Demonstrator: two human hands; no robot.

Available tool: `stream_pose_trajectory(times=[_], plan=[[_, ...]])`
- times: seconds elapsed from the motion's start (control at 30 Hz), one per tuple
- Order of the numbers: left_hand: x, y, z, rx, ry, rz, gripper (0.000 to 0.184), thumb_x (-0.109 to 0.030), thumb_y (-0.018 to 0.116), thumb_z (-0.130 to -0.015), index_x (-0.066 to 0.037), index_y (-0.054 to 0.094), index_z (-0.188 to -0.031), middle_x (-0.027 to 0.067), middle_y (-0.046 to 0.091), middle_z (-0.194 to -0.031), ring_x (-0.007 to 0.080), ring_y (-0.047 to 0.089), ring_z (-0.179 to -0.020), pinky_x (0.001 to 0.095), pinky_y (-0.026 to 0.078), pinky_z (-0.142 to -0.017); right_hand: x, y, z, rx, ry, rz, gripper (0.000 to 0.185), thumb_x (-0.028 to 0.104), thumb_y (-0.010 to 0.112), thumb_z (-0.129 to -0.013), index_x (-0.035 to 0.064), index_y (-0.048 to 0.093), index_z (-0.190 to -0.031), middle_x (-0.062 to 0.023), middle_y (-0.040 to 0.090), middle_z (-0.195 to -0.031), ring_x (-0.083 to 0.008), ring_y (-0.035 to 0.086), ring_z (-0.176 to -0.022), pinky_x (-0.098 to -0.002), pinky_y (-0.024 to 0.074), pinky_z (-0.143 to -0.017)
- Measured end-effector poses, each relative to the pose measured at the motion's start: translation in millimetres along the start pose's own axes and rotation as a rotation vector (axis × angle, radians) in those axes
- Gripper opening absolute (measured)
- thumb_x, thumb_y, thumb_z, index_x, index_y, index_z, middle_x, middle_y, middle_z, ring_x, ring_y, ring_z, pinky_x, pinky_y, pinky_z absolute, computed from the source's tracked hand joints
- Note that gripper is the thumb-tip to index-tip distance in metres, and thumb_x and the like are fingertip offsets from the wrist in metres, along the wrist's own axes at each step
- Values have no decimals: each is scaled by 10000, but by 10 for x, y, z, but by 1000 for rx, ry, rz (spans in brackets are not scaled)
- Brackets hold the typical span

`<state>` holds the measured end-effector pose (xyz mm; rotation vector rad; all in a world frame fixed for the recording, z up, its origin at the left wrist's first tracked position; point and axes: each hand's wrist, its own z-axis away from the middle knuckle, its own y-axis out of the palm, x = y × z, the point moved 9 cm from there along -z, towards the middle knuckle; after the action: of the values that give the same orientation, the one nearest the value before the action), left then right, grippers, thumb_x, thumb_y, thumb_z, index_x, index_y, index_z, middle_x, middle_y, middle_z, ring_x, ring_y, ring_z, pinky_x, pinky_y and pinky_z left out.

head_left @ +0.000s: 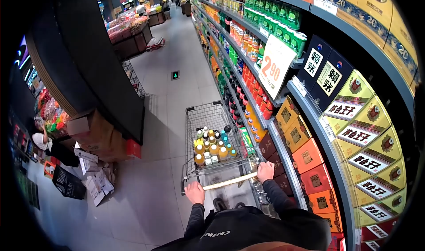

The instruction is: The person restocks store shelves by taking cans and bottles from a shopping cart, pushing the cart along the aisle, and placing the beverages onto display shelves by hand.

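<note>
the wire shopping cart [204, 118], grey mesh with a pale handlebar [230, 181], stands in front of the person, just beside the drink shelves [245, 25]. bottles [214, 150], many yellow-orange (some with blue or dark caps), crowd its near end. the left hand [195, 192] and right hand [266, 171] have fingers clamped round the bar. a white price sign [277, 65] juts from the shelving; a dark pillar [93, 47], cardboard box [102, 136] and black crate [69, 182] crowd the left side.

Btls [214, 150] in cart [202, 114], shelves [317, 114] to R, pillar [90, 56] to L
</note>
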<state>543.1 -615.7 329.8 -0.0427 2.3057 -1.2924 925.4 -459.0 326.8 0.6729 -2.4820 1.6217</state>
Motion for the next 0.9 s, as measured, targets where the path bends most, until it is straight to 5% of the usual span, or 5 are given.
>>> stream_pose_trajectory(times=[0.67, 0.9], plan=[[64, 277, -760, 33, 29, 19, 126, -147, 574, -909, -108, 610, -795, 59, 640, -814, 279, 600, -837, 427, 418, -791, 1, 497, -672, 85, 164, 96, 215, 195, 540, -931, 76, 652, -790, -148, 705, -813, -310, 650, -925, -436, 379, -988], [-15, 527, -1005, 45, -3, 36, 132, -145, 580, -911, -101, 625, -795, 63, 643, -800, 285, 612, -852, 433, 423, -792, -102, 637, -1074, 102, 118, 149, 154, 179, 566, -915, 92, 659, -827, -100, 676, -810, -283, 632, -904, -425, 398, -954]])
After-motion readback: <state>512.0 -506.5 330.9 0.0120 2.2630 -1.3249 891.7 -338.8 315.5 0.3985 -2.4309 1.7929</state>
